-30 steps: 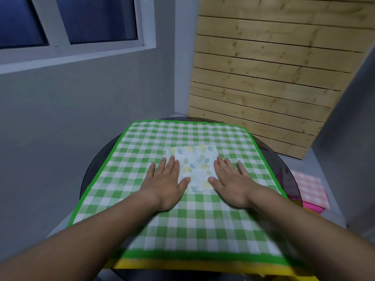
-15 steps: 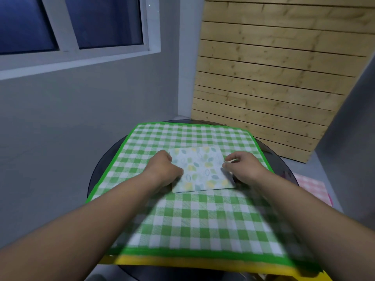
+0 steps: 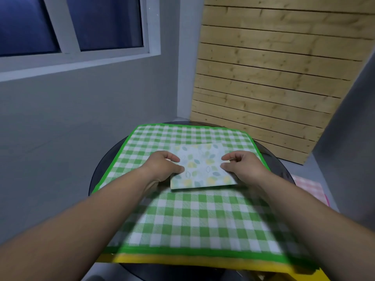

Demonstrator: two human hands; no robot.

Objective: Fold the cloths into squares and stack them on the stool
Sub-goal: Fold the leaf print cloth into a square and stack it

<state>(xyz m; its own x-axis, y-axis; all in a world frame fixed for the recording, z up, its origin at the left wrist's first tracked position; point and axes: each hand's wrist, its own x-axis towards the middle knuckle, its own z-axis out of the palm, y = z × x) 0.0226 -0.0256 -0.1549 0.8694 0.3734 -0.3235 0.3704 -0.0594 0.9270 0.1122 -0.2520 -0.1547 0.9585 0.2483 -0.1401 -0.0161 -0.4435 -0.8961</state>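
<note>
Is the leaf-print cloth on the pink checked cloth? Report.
No, the leaf-print cloth is over the green checked cloth, gripped at its sides by the left hand and right hand.

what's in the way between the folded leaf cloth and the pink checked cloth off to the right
Nothing visible does. The left hand and right hand grip the leaf cloth by its sides. Toward the pink checked cloth there is only the flat green checked cloth and the table rim.

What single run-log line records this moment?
left hand: grips leaf-print cloth | right hand: grips it too | cloth: folded, over green checked cloth
</note>
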